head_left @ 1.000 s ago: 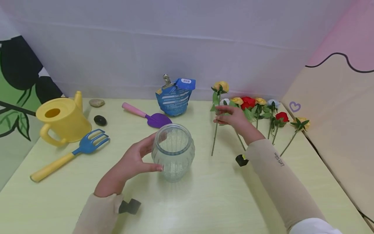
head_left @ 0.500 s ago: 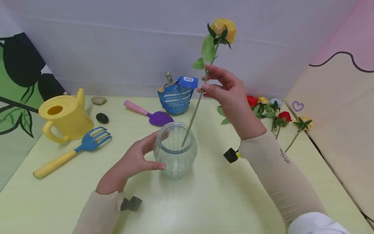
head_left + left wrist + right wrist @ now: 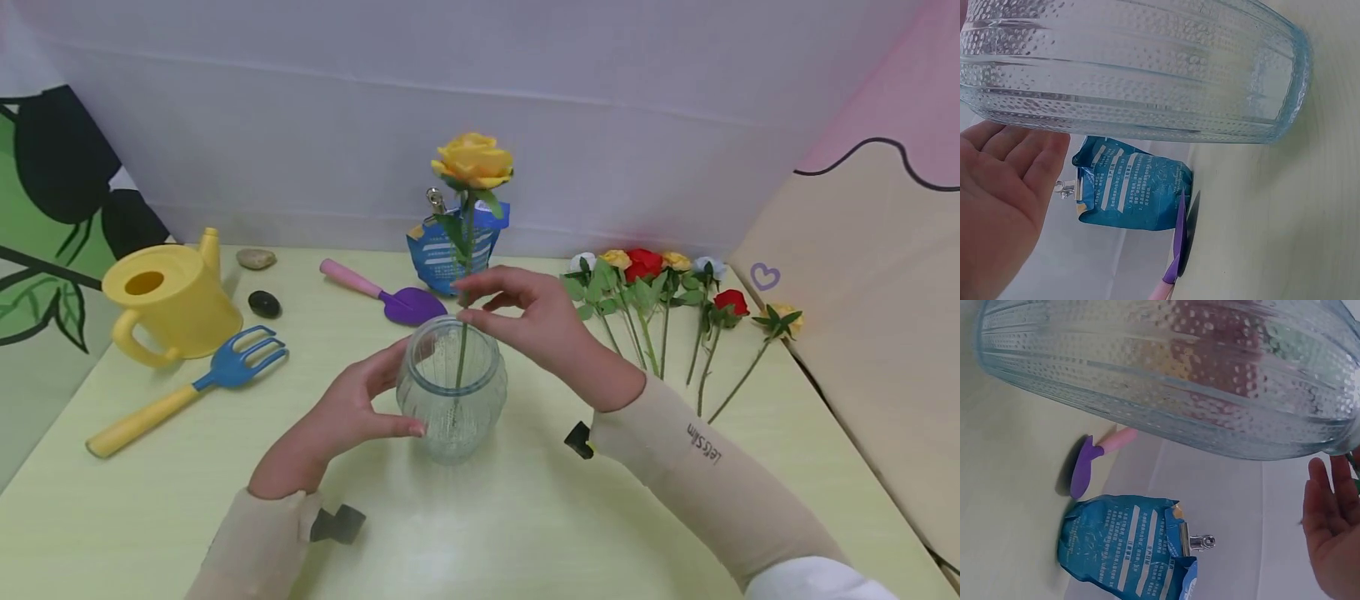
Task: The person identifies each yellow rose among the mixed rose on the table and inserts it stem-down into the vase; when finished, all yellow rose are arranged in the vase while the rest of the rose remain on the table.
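Observation:
A ribbed clear glass vase [image 3: 450, 417] stands upright on the table, mouth up. My left hand [image 3: 352, 412] grips its left side, thumb in front and fingers around the back; the left wrist view shows the fingers [image 3: 1029, 150] beside the glass. Just above the rim, my right hand [image 3: 543, 321] pinches the stem of a yellow rose [image 3: 474, 162] between thumb and fingers. The rose is upright, its bloom high over the vase and its lower stem inside the glass. In the right wrist view, the vase [image 3: 1166, 375] covers most of the stem.
Several more roses [image 3: 645, 267] lie at the right. Behind the vase are a clipped blue bag [image 3: 442, 262] and a purple trowel [image 3: 412, 307]. At the left are a yellow watering can [image 3: 180, 300], a blue hand fork [image 3: 232, 364], a black stone [image 3: 264, 304] and a grey-brown stone [image 3: 256, 258].
My right hand has lifted the yellow rose from the other flowers, carried it left over the vase and lowered its stem in. My left hand has stayed on the vase.

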The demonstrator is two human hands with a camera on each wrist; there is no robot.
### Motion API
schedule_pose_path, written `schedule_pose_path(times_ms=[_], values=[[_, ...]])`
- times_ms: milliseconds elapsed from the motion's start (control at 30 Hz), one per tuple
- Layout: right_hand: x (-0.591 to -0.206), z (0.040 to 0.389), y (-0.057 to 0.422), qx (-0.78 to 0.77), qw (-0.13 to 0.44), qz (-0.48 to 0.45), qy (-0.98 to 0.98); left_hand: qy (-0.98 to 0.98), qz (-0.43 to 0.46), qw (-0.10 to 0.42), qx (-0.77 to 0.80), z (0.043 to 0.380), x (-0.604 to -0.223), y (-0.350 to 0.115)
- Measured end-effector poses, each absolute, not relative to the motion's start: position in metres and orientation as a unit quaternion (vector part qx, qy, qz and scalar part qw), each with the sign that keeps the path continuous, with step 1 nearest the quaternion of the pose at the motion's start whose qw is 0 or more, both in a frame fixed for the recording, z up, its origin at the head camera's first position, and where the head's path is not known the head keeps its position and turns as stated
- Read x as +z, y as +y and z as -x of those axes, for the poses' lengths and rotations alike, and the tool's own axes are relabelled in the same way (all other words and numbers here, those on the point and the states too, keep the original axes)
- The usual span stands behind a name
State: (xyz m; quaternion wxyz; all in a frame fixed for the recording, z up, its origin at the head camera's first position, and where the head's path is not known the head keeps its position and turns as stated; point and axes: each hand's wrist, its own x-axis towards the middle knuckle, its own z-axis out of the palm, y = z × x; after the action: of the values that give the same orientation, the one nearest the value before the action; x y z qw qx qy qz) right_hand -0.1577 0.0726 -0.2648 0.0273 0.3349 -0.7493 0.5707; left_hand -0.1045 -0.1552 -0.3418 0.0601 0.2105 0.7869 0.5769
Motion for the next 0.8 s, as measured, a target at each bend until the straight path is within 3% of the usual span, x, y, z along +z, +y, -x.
schedule_pose_path(times_ms=[367,567,667,800], values=[[-0.272,0.157,0.069,0.598,0.057,-0.295,-0.743,0.777,-0.230,0.046,0.585,0.105,-0.344,-0.156],[-0.263,0.156,0.069,0.651,0.056,-0.326,-0.683,0.778,-0.230,0.052,0.582,0.106,-0.346,-0.157],[-0.261,0.155,0.066,0.642,0.022,-0.350,-0.682,0.785,-0.223,0.060,0.575,0.106,-0.346,-0.158],[-0.265,0.153,0.061,0.622,-0.072,-0.368,-0.687,0.794,-0.217,0.065,0.564,0.106,-0.346,-0.158]])
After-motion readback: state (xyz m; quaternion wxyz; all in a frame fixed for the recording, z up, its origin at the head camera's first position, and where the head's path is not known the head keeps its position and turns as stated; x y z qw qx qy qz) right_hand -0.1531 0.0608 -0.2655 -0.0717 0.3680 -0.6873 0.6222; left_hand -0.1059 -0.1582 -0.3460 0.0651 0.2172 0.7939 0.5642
